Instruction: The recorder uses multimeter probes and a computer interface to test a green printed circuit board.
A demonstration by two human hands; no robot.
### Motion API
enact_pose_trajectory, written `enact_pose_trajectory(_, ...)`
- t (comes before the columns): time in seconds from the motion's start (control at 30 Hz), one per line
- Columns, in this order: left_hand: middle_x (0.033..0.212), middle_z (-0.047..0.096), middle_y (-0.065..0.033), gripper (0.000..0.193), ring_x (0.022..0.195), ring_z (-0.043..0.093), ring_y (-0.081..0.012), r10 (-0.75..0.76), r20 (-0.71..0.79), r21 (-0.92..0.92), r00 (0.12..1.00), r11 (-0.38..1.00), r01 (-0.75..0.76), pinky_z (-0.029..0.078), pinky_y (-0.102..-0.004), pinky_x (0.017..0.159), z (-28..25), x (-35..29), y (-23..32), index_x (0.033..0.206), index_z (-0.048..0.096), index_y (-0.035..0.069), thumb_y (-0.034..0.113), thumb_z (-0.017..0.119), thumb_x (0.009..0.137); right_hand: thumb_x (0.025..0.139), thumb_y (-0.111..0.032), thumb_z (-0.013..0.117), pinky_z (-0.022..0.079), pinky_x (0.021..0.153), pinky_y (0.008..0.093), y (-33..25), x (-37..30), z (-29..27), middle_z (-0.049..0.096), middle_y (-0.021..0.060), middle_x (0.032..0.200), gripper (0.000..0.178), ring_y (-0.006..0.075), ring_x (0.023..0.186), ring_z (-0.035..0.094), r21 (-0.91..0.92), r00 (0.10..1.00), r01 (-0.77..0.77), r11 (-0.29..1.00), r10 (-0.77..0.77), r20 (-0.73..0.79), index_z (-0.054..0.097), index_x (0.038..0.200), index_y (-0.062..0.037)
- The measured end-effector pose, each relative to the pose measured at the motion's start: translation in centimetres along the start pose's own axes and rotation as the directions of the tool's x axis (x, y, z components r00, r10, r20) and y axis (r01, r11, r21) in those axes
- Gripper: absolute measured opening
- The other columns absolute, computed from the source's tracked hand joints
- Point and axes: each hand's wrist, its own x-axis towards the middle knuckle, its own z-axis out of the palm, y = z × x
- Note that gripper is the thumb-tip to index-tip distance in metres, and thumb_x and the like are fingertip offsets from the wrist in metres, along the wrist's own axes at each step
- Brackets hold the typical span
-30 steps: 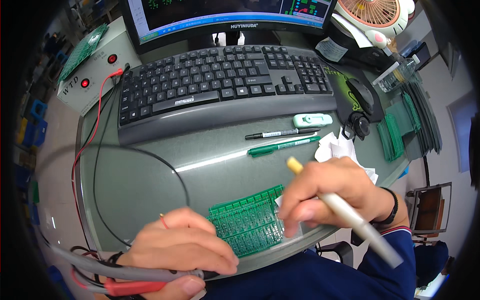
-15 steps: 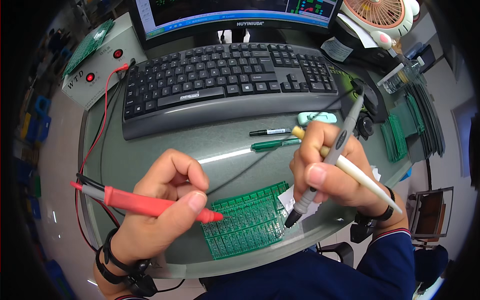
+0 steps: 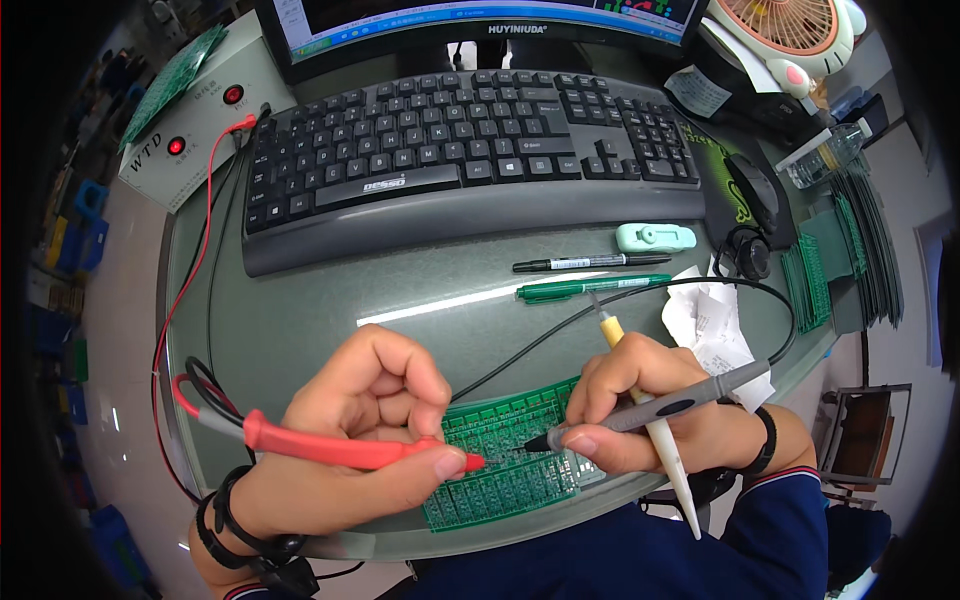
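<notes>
My left hand (image 3: pixel 340 485) is closed around a red test probe (image 3: pixel 325 448), its tip over the middle of a green circuit board panel (image 3: pixel 510 495). A grey test probe with a black tip (image 3: pixel 690 397) sits in my closed right hand (image 3: pixel 635 375). Its tip points left at the same panel, close to the red one; whether either tip touches the board I cannot tell. Between the right fingers there is also a white tapered stick (image 3: pixel 672 468) with a yellow collar and a thin end. The panel lies flat near the table's front edge, partly covered by my hands.
Beyond the panel lie a green pen (image 3: pixel 590 288), a black marker (image 3: pixel 590 263) and a mint-coloured holder (image 3: pixel 655 237). Crumpled paper (image 3: pixel 715 335) rests at right. Behind are a keyboard (image 3: pixel 460 150), mouse (image 3: pixel 752 190) and monitor (image 3: pixel 480 30); a grey box (image 3: pixel 205 120) stands left, stacked boards (image 3: pixel 810 285) right.
My right hand has come down and left, swinging the grey probe's tip onto the panel area. My left hand has shifted right, with the red tip lower over the board. The paper is now uncovered.
</notes>
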Motion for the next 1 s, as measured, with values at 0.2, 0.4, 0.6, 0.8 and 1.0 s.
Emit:
enact_pose_trajectory(0.2, 0.093, 0.05, -0.0046, 0.042, 0.081, 0.058, -0.0063, -0.038, -0.021, 0.113, 0.999, 0.993, 0.04, 0.05, -0.0197, 0.07, 0.1, 0.0, -0.5, 0.108, 0.04, 0.008, -0.006, 0.069, 0.081, 0.086, -0.013, 0.076, 0.038, 0.044, 0.024, 0.1, 0.1, 0.1, 0.059, 0.0007, 0.063, 0.026, 0.0075, 0.051, 0.057, 0.037, 1.0, 0.026, 0.999, -0.025, -0.005, 0.051, 0.087, -0.007)
enact_pose_trajectory(0.4, 0.096, 0.05, -0.0044, 0.044, 0.083, 0.056, -0.0049, -0.01, 0.028, 0.182, 1.0, 0.983, 0.005, 0.049, -0.0186, 0.072, 0.0, 0.0, -1.0, 0.109, 0.038, 0.008, -0.006, 0.07, 0.082, 0.086, -0.014, 0.076, 0.038, 0.044, 0.0239, -0.1, 0.0, 0.0, 0.059, 0.0008, 0.063, 0.026, 0.0078, 0.05, 0.056, 0.013, 1.0, 0.02, 1.0, -0.02, 0.0, 0.051, 0.087, -0.007)
enact_pose_trajectory(0.6, 0.09, 0.051, -0.0015, 0.042, 0.076, 0.055, -0.0009, 0.056, 0.046, 0.203, 0.997, 0.977, -0.065, 0.044, -0.0163, 0.064, -0.2, 0.1, -1.7, 0.114, 0.039, 0.006, -0.002, 0.069, 0.086, 0.087, -0.006, 0.073, 0.048, 0.055, 0.0258, -1.1, 0.4, -1.0, 0.066, 0.0107, 0.078, 0.027, 0.0148, 0.067, 0.065, -0.028, 0.987, -0.055, 0.998, 0.059, 0.149, 0.046, 0.093, -0.0062)
enact_pose_trajectory(0.8, 0.089, 0.051, -0.0017, 0.041, 0.076, 0.055, -0.0012, 0.059, 0.04, 0.187, 0.997, 0.98, -0.066, 0.044, -0.0164, 0.063, -0.1, 0.2, -1.5, 0.112, 0.038, 0.006, -0.002, 0.069, 0.086, 0.088, -0.006, 0.073, 0.046, 0.053, 0.0251, -0.9, 0.4, -1.0, 0.066, 0.0111, 0.078, 0.027, 0.014, 0.066, 0.065, -0.017, 0.989, -0.015, 1.0, 0.017, 0.144, 0.046, 0.094, -0.0061)
enact_pose_trajectory(1.0, 0.093, 0.051, -0.0036, 0.041, 0.078, 0.055, -0.0014, 0.075, 0.034, 0.174, 0.997, 0.981, -0.08, 0.044, -0.0159, 0.064, 0.0, 0.3, -1.7, 0.111, 0.038, 0.006, -0.003, 0.069, 0.086, 0.088, -0.006, 0.073, 0.046, 0.052, 0.0249, -0.9, 0.4, -1.0, 0.065, 0.0113, 0.077, 0.027, 0.0135, 0.064, 0.064, -0.058, 0.99, 0.003, 0.998, 0.005, 0.139, 0.046, 0.093, -0.0056)
